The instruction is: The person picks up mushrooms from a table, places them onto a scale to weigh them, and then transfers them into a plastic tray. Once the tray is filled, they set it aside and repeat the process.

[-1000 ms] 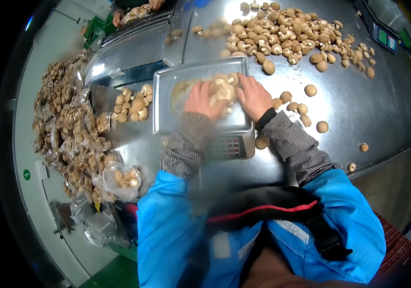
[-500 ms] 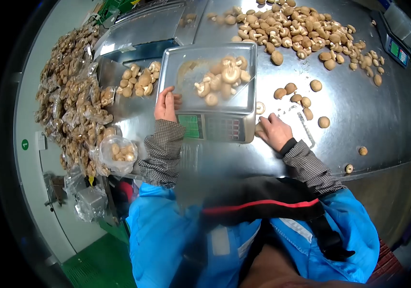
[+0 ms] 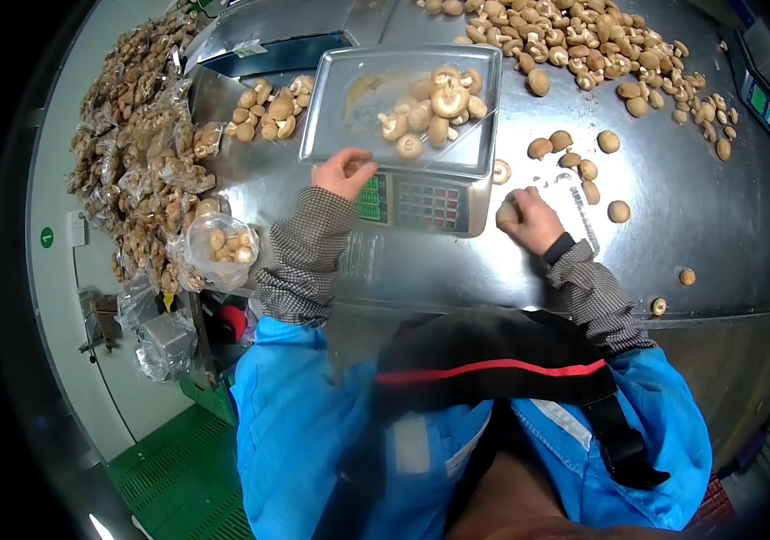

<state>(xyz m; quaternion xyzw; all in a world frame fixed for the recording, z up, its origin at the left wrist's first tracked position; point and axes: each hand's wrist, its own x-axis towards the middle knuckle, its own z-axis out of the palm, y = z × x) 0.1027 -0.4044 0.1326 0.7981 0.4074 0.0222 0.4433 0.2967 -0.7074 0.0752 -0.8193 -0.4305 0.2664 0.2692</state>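
My left hand [image 3: 345, 174] is at the front left corner of the scale's metal pan [image 3: 326, 99], over part of the green display [image 3: 371, 198]. Its fingers are bent but apart, and nothing shows in them. Several pale-stemmed mushrooms [image 3: 446, 101] lie heaped on the pan's right half. Right of the scale [image 3: 477, 211], my right hand [image 3: 536, 223] grips a brown mushroom [image 3: 507, 214] low over the table. Another mushroom [image 3: 501, 171] lies by the scale's right edge, just beyond that hand.
A large mushroom pile [image 3: 583, 40] covers the back right of the steel table [image 3: 673, 216], with loose ones nearer. Left of the scale is a smaller group [image 3: 268, 110]. Bagged mushrooms [image 3: 146, 135] are stacked at far left, beside an open bag [image 3: 222, 252]. Another scale [image 3: 760, 108] stands far right.
My left hand has gone from the pan's left side to its front corner, fingers now more bent. My right hand stays right of the scale, its mushroom now plainer. The whole view has shifted slightly.
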